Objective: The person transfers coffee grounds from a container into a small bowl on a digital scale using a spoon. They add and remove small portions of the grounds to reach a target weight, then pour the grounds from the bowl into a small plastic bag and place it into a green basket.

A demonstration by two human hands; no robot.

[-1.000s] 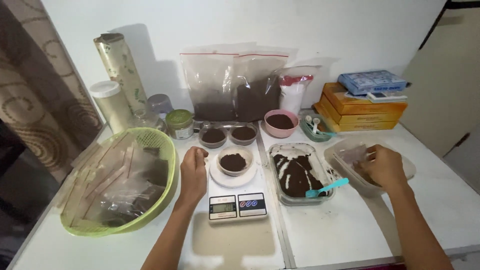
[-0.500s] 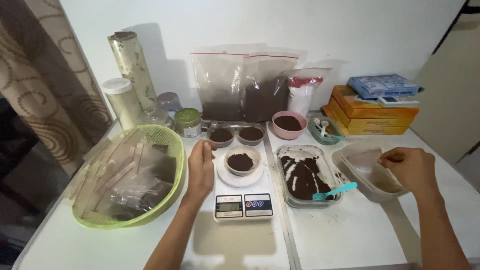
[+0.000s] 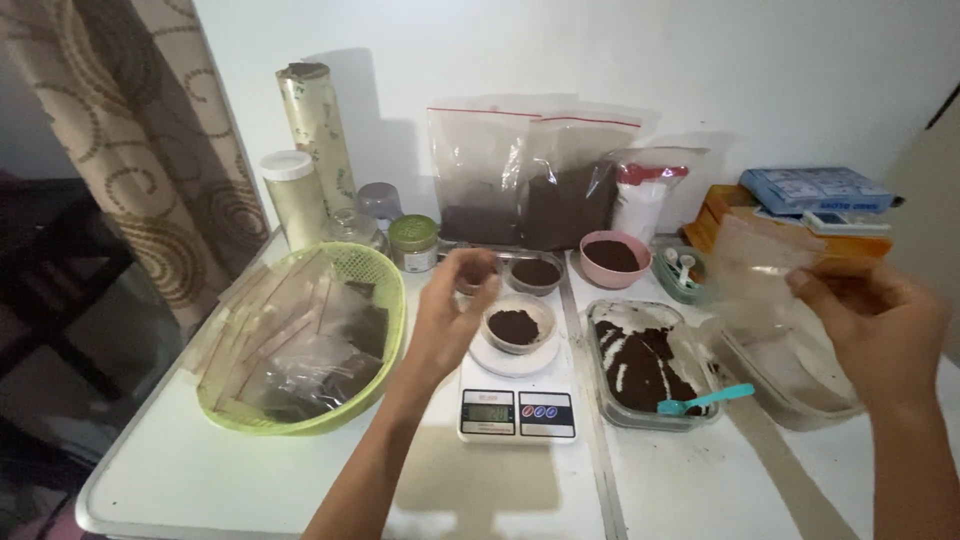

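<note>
My left hand (image 3: 452, 315) hovers above the table with its fingers loosely curled and nothing in them, just left of a small bowl of brown powder (image 3: 515, 326). That bowl rests on a white digital scale (image 3: 517, 411). My right hand (image 3: 872, 325) is raised at the right and pinches a thin clear plastic bag (image 3: 758, 268) by its edge. Below the bag stands an empty clear plastic tub (image 3: 795, 385). Between the scale and the tub, a clear rectangular container (image 3: 640, 368) holds brown powder and a blue scoop (image 3: 705, 400).
A green basket (image 3: 300, 345) of plastic packets sits at the left. Behind the scale are another small powder bowl (image 3: 536, 272), a pink bowl (image 3: 612, 256), a green-lidded jar (image 3: 413, 241), large zip bags (image 3: 540, 185), a canister (image 3: 293, 198), a roll (image 3: 316, 130) and stacked boxes (image 3: 815, 190).
My left hand lifted off the table beside the scale and curled its fingers. My right hand rose out of the empty tub, bringing a clear plastic bag up with it.
</note>
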